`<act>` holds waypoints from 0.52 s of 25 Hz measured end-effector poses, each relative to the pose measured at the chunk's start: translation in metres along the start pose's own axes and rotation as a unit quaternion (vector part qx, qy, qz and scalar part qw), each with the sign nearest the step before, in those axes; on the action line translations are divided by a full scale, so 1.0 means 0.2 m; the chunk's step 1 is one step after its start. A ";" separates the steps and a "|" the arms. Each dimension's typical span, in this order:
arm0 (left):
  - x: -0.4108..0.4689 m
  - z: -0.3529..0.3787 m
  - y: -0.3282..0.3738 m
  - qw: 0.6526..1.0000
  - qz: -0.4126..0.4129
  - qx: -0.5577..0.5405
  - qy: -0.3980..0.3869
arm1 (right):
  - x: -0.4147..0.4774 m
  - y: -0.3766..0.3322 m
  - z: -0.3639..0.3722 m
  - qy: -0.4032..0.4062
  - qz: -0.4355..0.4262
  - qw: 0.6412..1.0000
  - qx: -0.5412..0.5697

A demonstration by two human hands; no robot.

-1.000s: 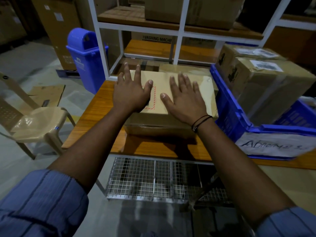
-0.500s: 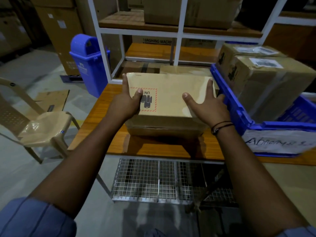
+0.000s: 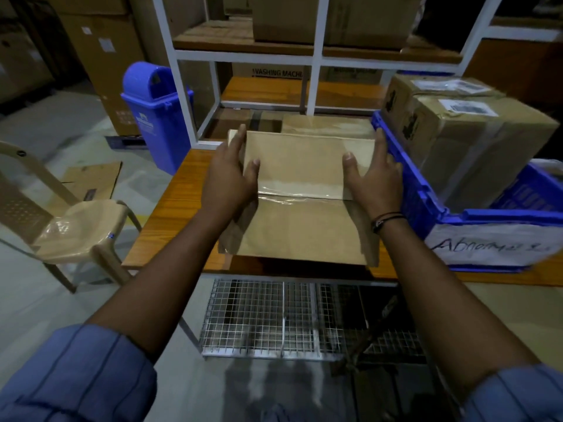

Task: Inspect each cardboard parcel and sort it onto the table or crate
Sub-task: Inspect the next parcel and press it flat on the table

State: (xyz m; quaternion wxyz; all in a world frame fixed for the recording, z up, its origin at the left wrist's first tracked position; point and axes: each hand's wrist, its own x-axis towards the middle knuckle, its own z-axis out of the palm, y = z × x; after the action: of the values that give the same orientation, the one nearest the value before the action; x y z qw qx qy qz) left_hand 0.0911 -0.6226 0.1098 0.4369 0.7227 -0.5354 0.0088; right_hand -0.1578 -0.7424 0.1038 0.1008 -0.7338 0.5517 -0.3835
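Left hand (image 3: 227, 182) and right hand (image 3: 377, 181) clasped parcel (image 3: 304, 193) by its sides, thumbs on taped face, other fingers partly hidden. Parcel tipped near table's (image 3: 170, 214) front edge; crate (image 3: 426, 208) at right edge cut off.

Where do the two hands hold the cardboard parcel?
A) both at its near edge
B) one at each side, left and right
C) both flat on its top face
B: the left hand grips the parcel at its left side, the right hand at its right side, thumbs on the taped face.
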 end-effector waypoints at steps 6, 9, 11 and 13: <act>-0.11 0.24 -0.05 0.983 -0.042 0.181 -0.004 | -0.14 -0.08 0.21 -0.057 -0.040 0.983 -0.173; -0.09 0.27 -0.07 0.976 -0.042 0.213 -0.011 | -0.27 -0.18 0.35 -0.109 -0.151 0.960 -0.211; -0.08 0.28 -0.07 0.974 -0.042 0.222 -0.011 | -0.30 -0.21 0.41 -0.120 -0.194 0.949 -0.217; -0.07 0.29 -0.08 0.973 -0.040 0.227 -0.009 | -0.29 -0.21 0.43 -0.118 -0.199 0.947 -0.224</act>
State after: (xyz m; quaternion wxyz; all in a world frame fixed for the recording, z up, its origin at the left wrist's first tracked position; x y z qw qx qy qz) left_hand 0.0721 -0.6477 0.0575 0.2566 0.8242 -0.4936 0.1061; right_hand -0.0737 -0.6984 0.0426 -0.0799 -0.8723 0.4504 -0.1729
